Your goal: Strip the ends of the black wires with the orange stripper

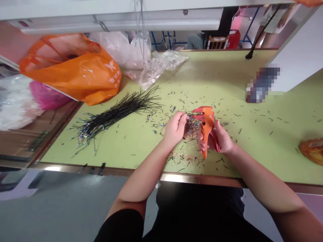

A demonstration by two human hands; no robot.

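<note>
My right hand [223, 139] is wrapped round the handles of an orange wire stripper [208, 122], its red jaws pointing left. Close to those jaws, my left hand [175, 128] is closed in a pinch. What sits between its fingertips is too small to make out, though a bluish bit shows beside them. Beneath both hands lies a heap of cut wire ends [190, 129], with black, blue and copper-coloured pieces. To the left, a long bundle of black wires [113, 112] with blue and silvery tips rests on the green tabletop [141, 144].
Black scraps are scattered around my hands. An orange bag [83, 74] and clear plastic bags [161, 65] stand at the back left. On the right are a blurred-out dark object [262, 85], a white panel [300, 50], a hanging plug [249, 54] and an orange packet [313, 150]. People appear beyond the table.
</note>
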